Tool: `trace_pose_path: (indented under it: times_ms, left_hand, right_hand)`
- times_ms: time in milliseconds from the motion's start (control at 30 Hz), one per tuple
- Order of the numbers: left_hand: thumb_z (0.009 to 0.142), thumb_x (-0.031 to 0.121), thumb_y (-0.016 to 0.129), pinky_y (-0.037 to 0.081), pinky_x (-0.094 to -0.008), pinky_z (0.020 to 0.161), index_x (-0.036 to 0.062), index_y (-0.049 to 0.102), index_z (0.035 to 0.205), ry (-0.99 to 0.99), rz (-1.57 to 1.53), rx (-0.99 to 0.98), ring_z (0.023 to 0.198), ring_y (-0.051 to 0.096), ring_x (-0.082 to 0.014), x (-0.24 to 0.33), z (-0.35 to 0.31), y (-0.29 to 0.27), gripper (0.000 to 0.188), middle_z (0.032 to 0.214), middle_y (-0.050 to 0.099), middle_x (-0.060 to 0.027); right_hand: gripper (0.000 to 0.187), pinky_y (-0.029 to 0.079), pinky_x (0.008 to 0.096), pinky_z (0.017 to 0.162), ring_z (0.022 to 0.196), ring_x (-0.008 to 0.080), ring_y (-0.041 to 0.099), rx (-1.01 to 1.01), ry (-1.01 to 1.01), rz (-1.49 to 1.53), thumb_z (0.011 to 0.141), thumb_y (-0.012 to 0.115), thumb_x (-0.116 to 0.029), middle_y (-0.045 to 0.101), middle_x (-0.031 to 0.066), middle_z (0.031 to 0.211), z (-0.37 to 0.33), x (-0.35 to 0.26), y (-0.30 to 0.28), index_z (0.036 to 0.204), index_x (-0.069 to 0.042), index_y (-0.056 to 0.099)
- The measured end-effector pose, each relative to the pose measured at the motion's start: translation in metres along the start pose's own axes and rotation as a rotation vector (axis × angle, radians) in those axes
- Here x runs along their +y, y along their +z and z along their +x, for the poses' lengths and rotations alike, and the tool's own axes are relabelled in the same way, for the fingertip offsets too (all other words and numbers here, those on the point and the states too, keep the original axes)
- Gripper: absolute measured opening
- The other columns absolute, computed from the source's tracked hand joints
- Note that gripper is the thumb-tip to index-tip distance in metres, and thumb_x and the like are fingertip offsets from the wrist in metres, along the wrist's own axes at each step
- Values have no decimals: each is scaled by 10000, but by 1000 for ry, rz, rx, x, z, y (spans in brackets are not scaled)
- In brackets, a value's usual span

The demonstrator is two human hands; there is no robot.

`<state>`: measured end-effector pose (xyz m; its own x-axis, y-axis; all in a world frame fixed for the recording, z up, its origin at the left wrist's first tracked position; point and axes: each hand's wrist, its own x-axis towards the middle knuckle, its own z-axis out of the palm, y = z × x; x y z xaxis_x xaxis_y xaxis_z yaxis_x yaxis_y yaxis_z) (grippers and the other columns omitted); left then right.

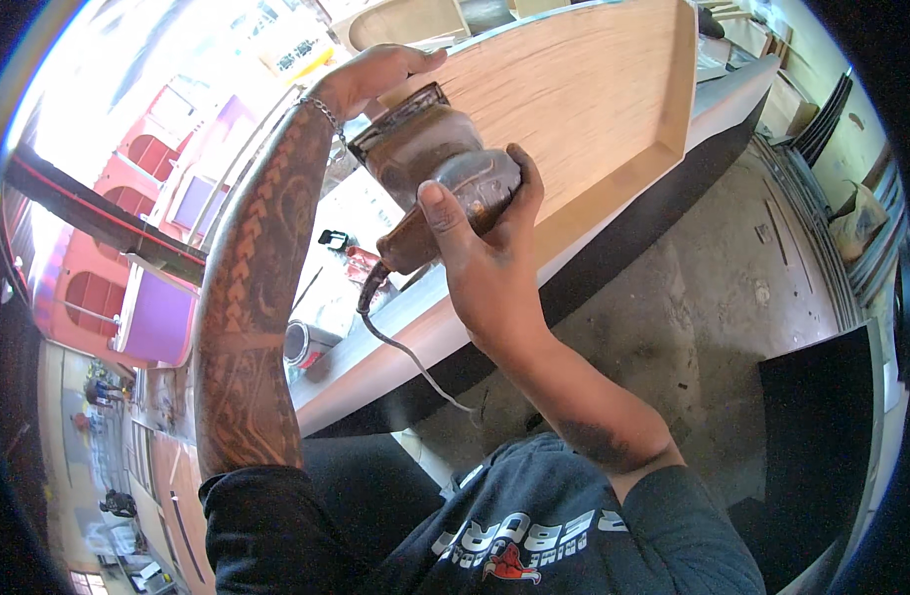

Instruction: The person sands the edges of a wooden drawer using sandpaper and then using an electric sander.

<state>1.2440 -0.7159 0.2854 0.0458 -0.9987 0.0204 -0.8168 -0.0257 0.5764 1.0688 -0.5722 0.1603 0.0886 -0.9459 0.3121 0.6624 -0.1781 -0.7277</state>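
Note:
My right hand [489, 258] is wrapped round the body of a worn brown electric sander [440, 169], its thumb on the near side. The sander is tilted, with its flat pad toward the upper left and a cord running down from its rear. Behind it, a shallow wooden panel with raised edges [584, 99] leans across the workbench [415, 327]. At the panel's upper left end, my left hand [385, 74] grips the edge. Its thumb points right, and most of its other fingers are hidden.
A round tin [301, 342] and a red object [361, 263] sit on the bench left of the sander. Pink units with purple panels [162, 312] stand at the left. A dark board [817, 436] stands at lower right; long dark strips [832, 119] lean against the right wall.

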Motion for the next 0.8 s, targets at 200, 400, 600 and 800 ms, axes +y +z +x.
trace_pose_path:
  times_ms: [200, 400, 600, 800]
  left_hand:
    - [971, 551, 582, 534, -347, 849, -3, 618, 1252, -58, -56, -75, 957, 662, -180, -6, 8, 0, 623, 1083, 690, -111]
    - [979, 552, 568, 507, -375, 931, -3, 613, 1266, -71, -62, -121, 1044, 648, -201, -7, 9, -5, 627, 1148, 678, -136]
    - [988, 538, 556, 484, -331, 1005, -25, 539, 1381, -37, -8, -63, 1158, 615, -203, 6, 6, 8, 687, 1320, 601, -164]
    - [983, 587, 528, 506, -337, 978, -14, 555, 1367, -26, 53, -57, 1128, 630, -193, -20, 4, -31, 714, 1276, 630, -148]
  right_hand:
    - [901, 439, 381, 1031, 1217, 298, 485, 4, 1, -101, 911, 755, -193, 348, 263, 1346, 2, 2, 1, 1496, 52, 115]
    - [889, 438, 384, 1038, 1223, 291, 483, 0, -37, -162, 912, 752, -178, 347, 265, 1351, 2, 2, 5, 1497, 49, 124]
    - [856, 453, 372, 1019, 1205, 272, 504, -3, 88, -4, 938, 716, -148, 414, 248, 1323, -6, 3, -9, 1494, 44, 93]
    - [825, 432, 354, 1020, 1198, 246, 502, -41, 81, -2, 953, 696, -130, 441, 223, 1323, -22, 22, -6, 1498, 5, 92]
